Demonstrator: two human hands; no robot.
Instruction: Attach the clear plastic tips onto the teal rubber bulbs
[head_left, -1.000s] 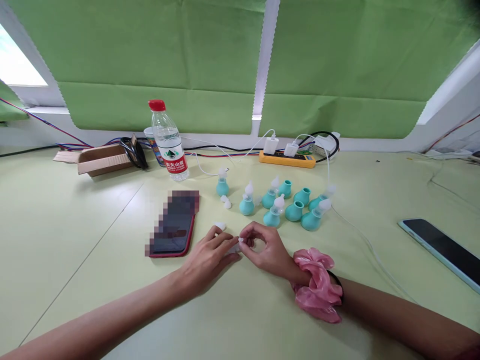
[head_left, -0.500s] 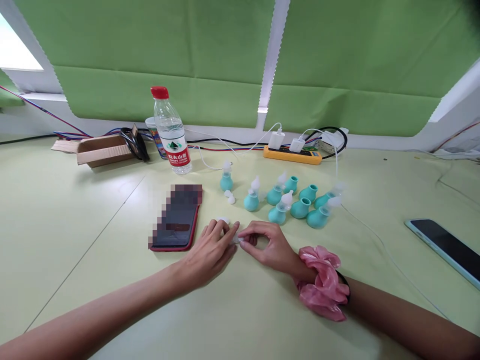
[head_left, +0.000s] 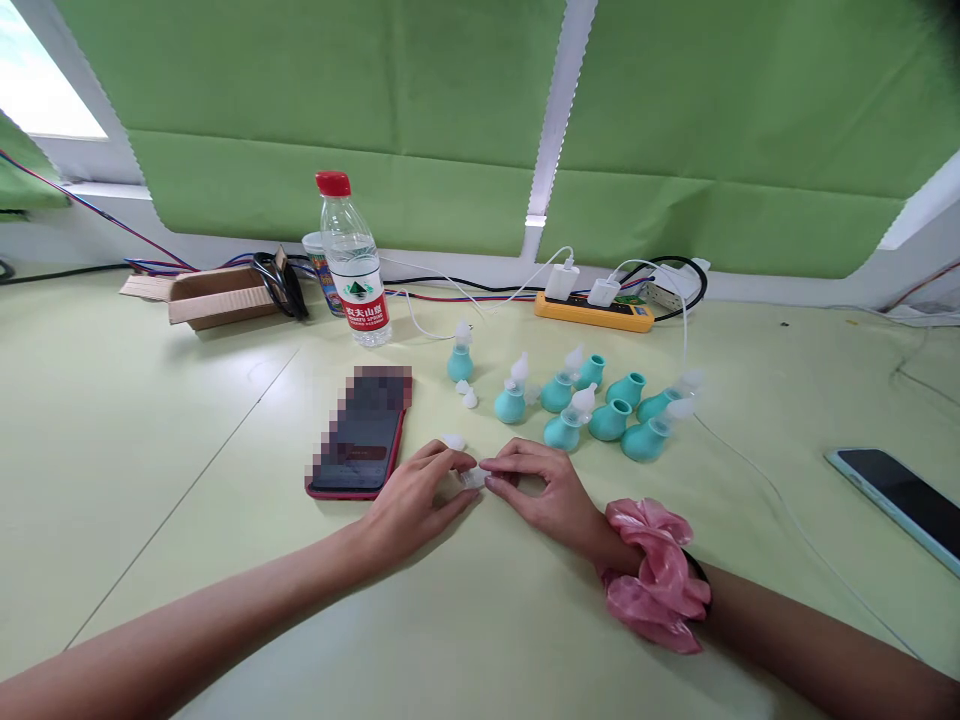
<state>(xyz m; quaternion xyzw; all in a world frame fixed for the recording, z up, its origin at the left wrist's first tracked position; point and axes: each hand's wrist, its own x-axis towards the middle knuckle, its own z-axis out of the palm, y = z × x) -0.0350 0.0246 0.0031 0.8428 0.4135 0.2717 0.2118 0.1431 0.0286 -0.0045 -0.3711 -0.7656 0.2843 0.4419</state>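
Between my fingertips, just above the pale table (head_left: 480, 620), is a small clear plastic piece (head_left: 474, 478), partly covered by the fingers. My left hand (head_left: 420, 500) grips its left end between thumb and fingers. From the other side my right hand (head_left: 544, 495), with a pink scrunchie (head_left: 652, 575) at the wrist, pinches its right end. A white nozzle tip (head_left: 453, 441) lies just beyond my left fingers. Farther back are two more white tips (head_left: 468, 396). Several teal squeeze bulbs stand behind my right hand, some with clear nozzles (head_left: 562, 430), others with bare mouths (head_left: 610, 419).
A phone in a red case (head_left: 356, 435) lies left of my hands, another phone (head_left: 900, 500) at far right. Toward the back stand a water bottle (head_left: 358, 270), a cup (head_left: 324, 275), a cardboard box (head_left: 221, 305) and a yellow power strip (head_left: 592, 312). A white cable (head_left: 765, 490) crosses the right side.
My left fingers have shifted from lying over the clear piece to pinching its end, and more of it shows now. The whole view has shifted slightly.
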